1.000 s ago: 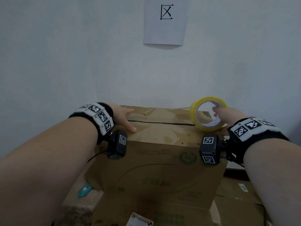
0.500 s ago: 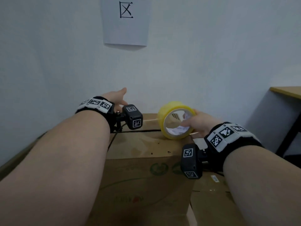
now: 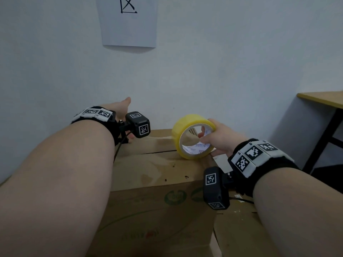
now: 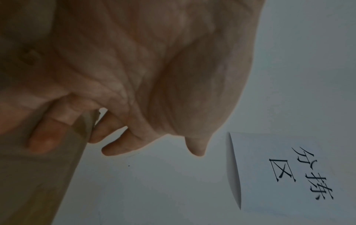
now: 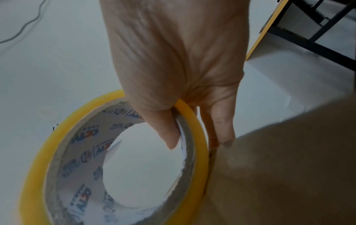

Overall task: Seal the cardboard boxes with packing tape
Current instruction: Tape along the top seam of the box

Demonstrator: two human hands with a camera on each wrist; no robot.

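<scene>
A brown cardboard box [image 3: 157, 175] stands before me, its top flaps meeting at a dark seam. A yellow roll of packing tape [image 3: 193, 136] stands on edge at the right end of the box top. My right hand [image 3: 207, 132] grips the roll, thumb inside the core and fingers outside, as the right wrist view shows with the tape roll [image 5: 44, 167]. A pale strip of tape runs left from the roll towards my left hand [image 3: 122, 108]. That left hand [image 4: 108, 137] rests at the box's far edge [image 4: 82, 130], one finger flat on the cardboard, the others past the edge.
The white wall rises right behind the box, with a paper sign [image 3: 128, 23] on it. A wooden desk with black legs [image 3: 323, 99] stands at the right. More flat cardboard [image 3: 241, 229] lies low at the right of the box.
My left hand has moved from the near flap to the box's far edge, palm turned sideways. The right hand still holds the roll on the box top. My view has swung right.
</scene>
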